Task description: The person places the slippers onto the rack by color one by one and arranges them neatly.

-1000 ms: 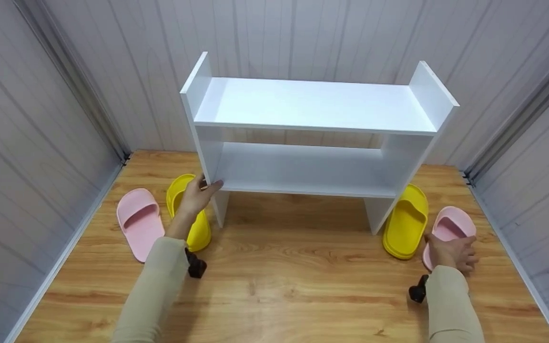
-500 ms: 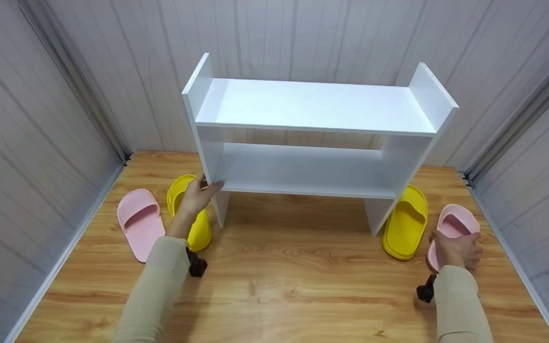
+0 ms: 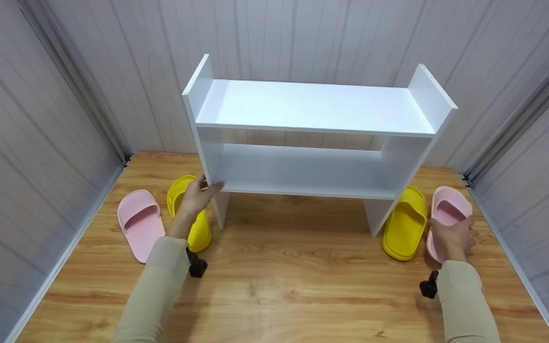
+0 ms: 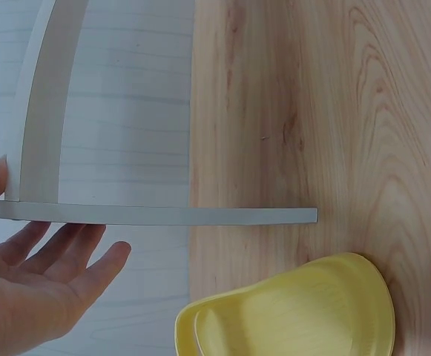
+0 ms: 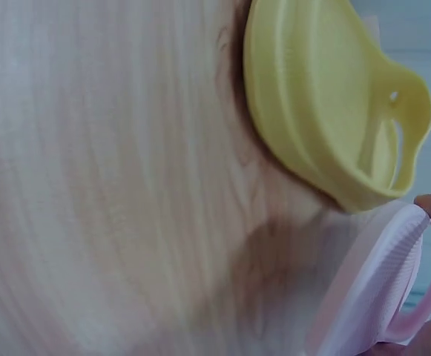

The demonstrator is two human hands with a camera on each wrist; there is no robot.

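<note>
A white two-tier shelf (image 3: 303,107) stands on the floor against the back wall. My left hand (image 3: 197,196) holds its left side panel at the lower board; in the left wrist view the thumb is on the inner side and the fingers (image 4: 81,248) lie along the outer face. At the right, my right hand (image 3: 453,236) grips a pink slipper (image 3: 452,200) across its middle. The right wrist view has this slipper (image 5: 371,282) tilted, with a shadow on the floor beside it. Its sole's underside is mostly hidden.
A yellow slipper (image 3: 405,224) lies between the shelf's right panel and the pink one. At the left, another yellow slipper (image 3: 200,233) is partly behind my left arm, and a pink slipper (image 3: 141,224) lies beside it. Panelled walls (image 3: 31,157) enclose the wooden floor (image 3: 293,286).
My right hand has first shifted right, then moved forward toward the back wall with the pink slipper. The left hand and the shelf have stayed in place.
</note>
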